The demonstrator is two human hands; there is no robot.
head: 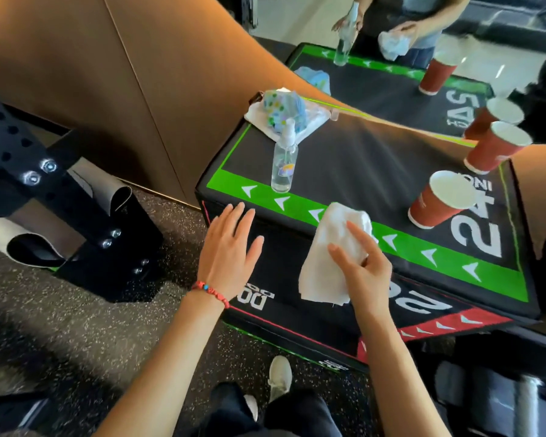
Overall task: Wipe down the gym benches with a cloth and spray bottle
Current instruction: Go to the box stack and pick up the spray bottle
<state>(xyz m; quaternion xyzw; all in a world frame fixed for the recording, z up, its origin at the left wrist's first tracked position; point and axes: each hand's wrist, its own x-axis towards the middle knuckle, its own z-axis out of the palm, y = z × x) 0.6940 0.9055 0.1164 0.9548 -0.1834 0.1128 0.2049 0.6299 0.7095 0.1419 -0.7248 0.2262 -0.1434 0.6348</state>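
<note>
right hand [364, 269] pinches the white cloth [331, 247] at the bench [344, 159] edge, left hand [230, 247] flat and empty; wiping seems only begun, the cups [438, 203] remain on top

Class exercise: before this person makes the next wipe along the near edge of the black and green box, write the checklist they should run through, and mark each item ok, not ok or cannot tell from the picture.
1. Cloth in hand: ok. The right hand grips the white cloth at the box near edge.
2. Left hand free: ok, open with fingers spread near the box corner.
3. Spray bottle within reach: ok, upright on the green band.
4. Wiping path clear: not ok. A red paper cup stands close beside the band.
5. Surface already sprayed: cannot tell.
6. Top otherwise uncluttered: not ok. A patterned cloth bundle lies at the far corner.
</note>
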